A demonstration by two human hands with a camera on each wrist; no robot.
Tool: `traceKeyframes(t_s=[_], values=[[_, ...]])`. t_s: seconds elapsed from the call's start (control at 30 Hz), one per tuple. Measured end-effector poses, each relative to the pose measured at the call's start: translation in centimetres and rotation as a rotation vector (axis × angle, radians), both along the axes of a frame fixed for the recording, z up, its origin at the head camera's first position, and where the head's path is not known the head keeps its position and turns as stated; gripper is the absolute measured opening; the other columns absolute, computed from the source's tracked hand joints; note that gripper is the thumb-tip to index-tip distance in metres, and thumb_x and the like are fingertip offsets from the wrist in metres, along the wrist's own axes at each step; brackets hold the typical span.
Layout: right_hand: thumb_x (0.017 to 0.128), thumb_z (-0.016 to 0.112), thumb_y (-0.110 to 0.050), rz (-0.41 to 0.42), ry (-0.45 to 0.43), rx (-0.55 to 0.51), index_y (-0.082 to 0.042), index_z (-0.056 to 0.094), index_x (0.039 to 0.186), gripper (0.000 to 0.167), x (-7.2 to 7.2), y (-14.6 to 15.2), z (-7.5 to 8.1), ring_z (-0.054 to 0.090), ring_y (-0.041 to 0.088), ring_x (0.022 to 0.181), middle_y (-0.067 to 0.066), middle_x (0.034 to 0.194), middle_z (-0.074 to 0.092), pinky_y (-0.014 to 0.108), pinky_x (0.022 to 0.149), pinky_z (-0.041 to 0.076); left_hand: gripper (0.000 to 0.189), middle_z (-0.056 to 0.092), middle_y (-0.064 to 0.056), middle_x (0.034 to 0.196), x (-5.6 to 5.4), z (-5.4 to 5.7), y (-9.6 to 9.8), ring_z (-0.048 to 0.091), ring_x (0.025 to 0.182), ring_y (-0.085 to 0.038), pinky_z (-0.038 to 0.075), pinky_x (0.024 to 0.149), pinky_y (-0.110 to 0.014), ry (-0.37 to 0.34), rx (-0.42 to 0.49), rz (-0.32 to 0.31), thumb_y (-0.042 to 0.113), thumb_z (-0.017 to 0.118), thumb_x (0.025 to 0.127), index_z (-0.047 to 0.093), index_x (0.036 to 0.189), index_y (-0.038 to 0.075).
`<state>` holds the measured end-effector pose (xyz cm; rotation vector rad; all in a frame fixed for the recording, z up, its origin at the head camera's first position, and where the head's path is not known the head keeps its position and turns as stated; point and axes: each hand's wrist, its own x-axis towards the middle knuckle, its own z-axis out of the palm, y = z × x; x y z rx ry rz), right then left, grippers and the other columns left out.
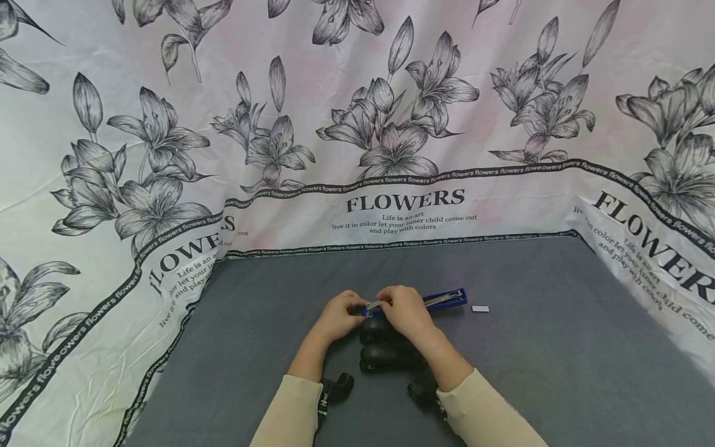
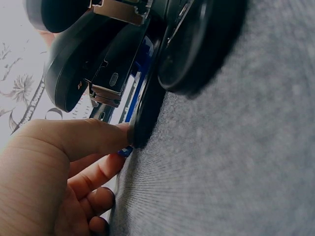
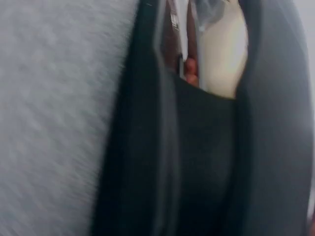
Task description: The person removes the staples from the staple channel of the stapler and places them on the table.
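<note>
A blue stapler (image 1: 447,300) lies opened out on the grey cloth, its metal channel facing up. My left hand (image 1: 339,318) pinches its left end; in the left wrist view the thumb (image 2: 98,136) is on top and fingers are below. My right hand (image 1: 406,313) pinches a small silvery strip, which looks like staples (image 1: 375,305), just over that same end. Two black staplers (image 1: 385,358) lie side by side on the near side of the blue one, partly under the right forearm. A black stapler (image 3: 206,162) blocks most of the right wrist view, hiding the right fingers.
To the right of the blue stapler lies a small white strip (image 1: 480,308). Grey cloth (image 1: 558,360) covers the table. A white flower-printed curtain (image 1: 408,211) stands along the back and both sides.
</note>
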<state>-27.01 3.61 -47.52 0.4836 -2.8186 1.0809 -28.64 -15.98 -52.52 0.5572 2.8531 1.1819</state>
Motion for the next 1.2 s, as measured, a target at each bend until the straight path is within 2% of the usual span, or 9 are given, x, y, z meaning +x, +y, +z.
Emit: traceKeyframes(t_s=[0.23,0.8,1.2], values=[[0.094,0.073,-0.004,0.005,-0.017,-0.046,-0.003,0.078,0.108,0.015,-0.2,1.0,1.1,0.07,0.025,0.091,0.01,0.101,0.075,0.041,0.079,0.056,0.029,0.063,0.0,0.103,0.0,-0.1,0.1,0.051,0.079,-0.015,0.043,0.071,-0.031,0.022,0.019,-0.003,0.008,0.08,0.084,0.079,0.113,0.005],[0.1,0.066,-0.007,-0.054,-0.053,-0.137,-0.004,0.076,0.114,0.017,0.2,4.6,5.3,0.068,0.027,0.095,0.01,0.108,0.074,0.044,0.079,0.053,0.028,0.063,0.001,0.103,0.1,-0.1,0.2,0.051,0.081,-0.015,0.042,0.073,-0.032,0.026,0.0,0.012,0.008,0.079,0.085,0.079,0.113,0.006],[0.103,0.063,-0.009,-0.12,-0.083,-0.169,-0.003,0.074,0.12,0.022,0.0,7.8,6.7,0.067,0.033,0.104,0.015,0.115,0.072,0.048,0.084,0.051,0.03,0.063,0.001,0.103,0.0,-0.3,0.1,0.05,0.081,-0.014,0.042,0.072,-0.032,0.023,-0.011,0.012,0.009,0.08,0.085,0.079,0.115,0.007]])
